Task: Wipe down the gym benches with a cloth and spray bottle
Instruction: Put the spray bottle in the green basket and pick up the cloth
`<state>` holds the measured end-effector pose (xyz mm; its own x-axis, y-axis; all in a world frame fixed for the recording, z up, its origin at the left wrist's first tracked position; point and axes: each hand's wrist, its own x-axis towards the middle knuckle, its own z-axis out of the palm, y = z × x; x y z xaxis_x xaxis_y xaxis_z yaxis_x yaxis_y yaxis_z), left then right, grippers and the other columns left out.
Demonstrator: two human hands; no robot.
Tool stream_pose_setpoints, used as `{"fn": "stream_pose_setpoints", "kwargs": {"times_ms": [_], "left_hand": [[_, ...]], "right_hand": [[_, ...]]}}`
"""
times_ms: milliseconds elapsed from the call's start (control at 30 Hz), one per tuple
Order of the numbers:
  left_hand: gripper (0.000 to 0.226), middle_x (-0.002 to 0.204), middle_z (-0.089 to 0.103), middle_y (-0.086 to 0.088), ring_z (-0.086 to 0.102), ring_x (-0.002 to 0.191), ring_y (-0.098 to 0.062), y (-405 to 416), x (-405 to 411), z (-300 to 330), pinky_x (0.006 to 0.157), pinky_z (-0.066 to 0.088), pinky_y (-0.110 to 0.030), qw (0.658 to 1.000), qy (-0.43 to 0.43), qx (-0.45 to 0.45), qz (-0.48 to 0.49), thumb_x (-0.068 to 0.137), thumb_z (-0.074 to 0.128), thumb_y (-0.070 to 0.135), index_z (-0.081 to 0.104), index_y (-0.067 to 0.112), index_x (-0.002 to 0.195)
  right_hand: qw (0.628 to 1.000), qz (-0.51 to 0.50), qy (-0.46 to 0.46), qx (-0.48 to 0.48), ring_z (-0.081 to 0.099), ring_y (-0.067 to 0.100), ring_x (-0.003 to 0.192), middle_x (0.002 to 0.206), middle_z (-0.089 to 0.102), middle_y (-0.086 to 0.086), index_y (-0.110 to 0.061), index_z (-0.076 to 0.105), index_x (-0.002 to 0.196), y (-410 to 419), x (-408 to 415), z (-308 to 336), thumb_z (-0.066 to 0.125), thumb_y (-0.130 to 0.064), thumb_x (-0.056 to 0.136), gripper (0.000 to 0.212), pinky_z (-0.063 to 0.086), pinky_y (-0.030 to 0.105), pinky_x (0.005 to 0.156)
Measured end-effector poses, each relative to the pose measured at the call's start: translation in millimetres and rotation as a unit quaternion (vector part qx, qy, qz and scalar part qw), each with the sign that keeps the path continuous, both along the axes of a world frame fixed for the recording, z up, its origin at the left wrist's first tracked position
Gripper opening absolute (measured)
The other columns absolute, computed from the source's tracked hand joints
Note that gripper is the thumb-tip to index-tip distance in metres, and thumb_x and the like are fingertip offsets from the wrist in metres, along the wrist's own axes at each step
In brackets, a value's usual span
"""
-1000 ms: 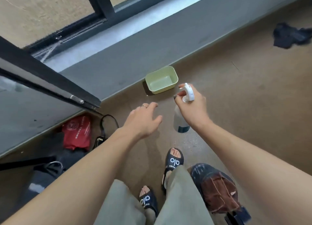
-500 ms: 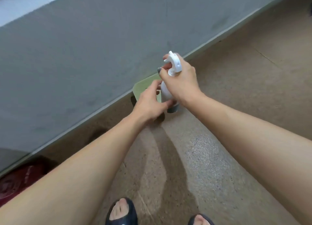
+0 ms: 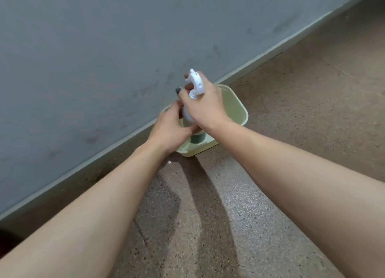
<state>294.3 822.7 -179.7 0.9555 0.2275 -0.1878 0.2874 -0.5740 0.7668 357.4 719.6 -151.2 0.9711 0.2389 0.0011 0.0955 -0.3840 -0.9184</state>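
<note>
A spray bottle with a white trigger head and a pale body with a dark base is held over a light green basin. My right hand grips its neck just under the trigger head. My left hand wraps round the bottle's body lower down. The bottle's base sits low inside the basin's near corner; whether it touches the bottom is hidden. No cloth and no bench show in this view.
The basin stands on a speckled brown floor against a grey wall with a pale skirting strip. A dark red thing shows at the lower left edge.
The view has moved closer and lower toward the basin. Both hands have carried the bottle over the basin, and the left hand now grips its body more fully.
</note>
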Motion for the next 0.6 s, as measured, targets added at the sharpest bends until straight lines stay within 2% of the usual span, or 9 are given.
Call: {"fn": "stream_pose_setpoints", "kwargs": {"times_ms": [67, 133, 267, 333, 400, 467, 600], "left_hand": [[0.073, 0.125, 0.067, 0.011, 0.063, 0.115, -0.016, 3, -5, -14, 0.091, 0.054, -0.038, 0.999, 0.032, 0.032, -0.011, 0.073, 0.077, 0.051, 0.048, 0.035, 0.138], [0.075, 0.127, 0.069, 0.002, 0.066, 0.114, -0.025, 9, -10, -26, 0.09, 0.056, -0.044, 0.993, 0.069, 0.085, -0.035, 0.072, 0.073, 0.055, 0.049, 0.031, 0.14], [0.072, 0.123, 0.07, -0.011, 0.066, 0.112, -0.036, 21, -12, -31, 0.087, 0.055, -0.043, 0.983, 0.103, 0.148, -0.042, 0.07, 0.066, 0.055, 0.058, 0.021, 0.133], [0.059, 0.116, 0.072, -0.014, 0.067, 0.104, -0.037, 22, -13, -30, 0.081, 0.055, -0.042, 0.981, 0.099, 0.165, -0.038, 0.079, 0.069, 0.05, 0.06, 0.018, 0.128], [0.054, 0.104, 0.073, -0.012, 0.068, 0.095, -0.034, 22, -18, -29, 0.078, 0.055, -0.041, 0.978, 0.11, 0.173, -0.038, 0.084, 0.066, 0.053, 0.06, 0.019, 0.126], [0.048, 0.094, 0.072, -0.006, 0.069, 0.09, -0.03, 22, -25, -30, 0.079, 0.055, -0.04, 0.975, 0.123, 0.177, -0.051, 0.086, 0.065, 0.054, 0.06, 0.023, 0.122], [0.047, 0.117, 0.063, -0.009, 0.063, 0.103, -0.033, 22, -25, -16, 0.081, 0.05, -0.04, 0.965, 0.098, 0.235, -0.065, 0.085, 0.069, 0.046, 0.056, 0.014, 0.117]], "right_hand": [[0.999, 0.014, 0.018, -0.023, 0.062, 0.028, 0.09, 0.094, 0.07, 0.009, -0.014, 0.064, 0.114, 2, -5, -18, 0.065, -0.028, 0.093, 0.026, 0.049, 0.038, 0.081], [0.998, 0.029, 0.044, -0.036, 0.062, 0.028, 0.095, 0.099, 0.071, 0.009, -0.015, 0.064, 0.117, 5, -13, -35, 0.062, -0.032, 0.095, 0.027, 0.05, 0.039, 0.084], [0.993, 0.064, 0.07, -0.067, 0.061, 0.03, 0.095, 0.098, 0.069, 0.005, -0.022, 0.06, 0.112, 12, -25, -56, 0.058, -0.04, 0.096, 0.023, 0.049, 0.039, 0.079], [0.99, 0.08, 0.069, -0.097, 0.06, 0.034, 0.107, 0.113, 0.069, 0.009, -0.022, 0.054, 0.129, 12, -23, -55, 0.059, -0.047, 0.096, 0.041, 0.048, 0.039, 0.084], [0.982, 0.1, 0.074, -0.14, 0.055, 0.034, 0.125, 0.136, 0.061, 0.011, -0.019, 0.04, 0.148, 6, -18, -52, 0.062, -0.055, 0.093, 0.07, 0.047, 0.04, 0.095], [0.971, 0.13, 0.08, -0.182, 0.05, 0.033, 0.134, 0.149, 0.051, 0.013, -0.016, 0.028, 0.156, -7, -18, -49, 0.066, -0.061, 0.089, 0.09, 0.045, 0.041, 0.102], [0.937, 0.207, 0.064, -0.275, 0.046, 0.031, 0.139, 0.154, 0.045, 0.014, -0.017, 0.022, 0.159, -49, -29, -39, 0.075, -0.061, 0.082, 0.104, 0.042, 0.044, 0.109]]}}
